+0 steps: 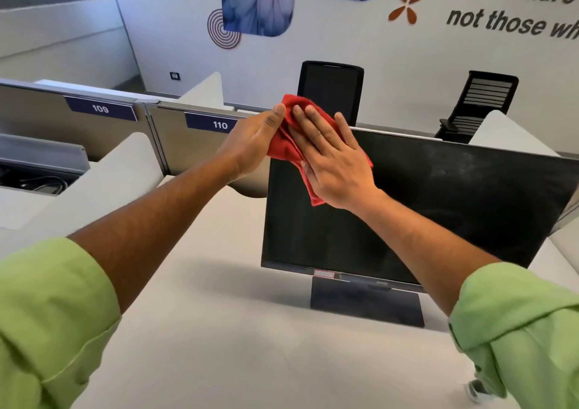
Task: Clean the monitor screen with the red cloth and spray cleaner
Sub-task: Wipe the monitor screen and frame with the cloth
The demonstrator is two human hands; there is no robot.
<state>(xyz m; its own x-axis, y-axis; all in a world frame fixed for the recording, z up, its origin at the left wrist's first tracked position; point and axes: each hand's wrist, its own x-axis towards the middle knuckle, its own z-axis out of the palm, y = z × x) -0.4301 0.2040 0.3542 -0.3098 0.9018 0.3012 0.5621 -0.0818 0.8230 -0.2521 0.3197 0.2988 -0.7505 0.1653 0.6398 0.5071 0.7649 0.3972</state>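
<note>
Cloth: we see a crumpled red fabric cloth (293, 145) pressed against the upper left corner of the monitor screen, its top edge rising just above the bezel.
Monitor: the flat black-framed monitor (438, 208) stands on a dark rectangular base (366, 305) on the pale grey desk (219, 330); its dark screen shows faint dusty smears toward the upper right.
Right hand: our right hand (332, 161) lies flat on the cloth, fingers straight and spread, palm pressing the fabric to the glass.
Left hand: our left hand (253, 145) is at the monitor's top left corner, fingers curled onto the cloth's left edge, thumb touching the fabric near its top.
Sleeves: light green rolled shirt sleeves (53, 314) cover both upper forearms.
Spray cleaner: we cannot make it out; a small pale object (476, 390) at the lower right edge is too cut off to identify.
Surroundings: grey partitions carry blue labels 109 (100, 108) and 110 (220, 124); two black office chairs (330, 90) stand beyond the divider.
</note>
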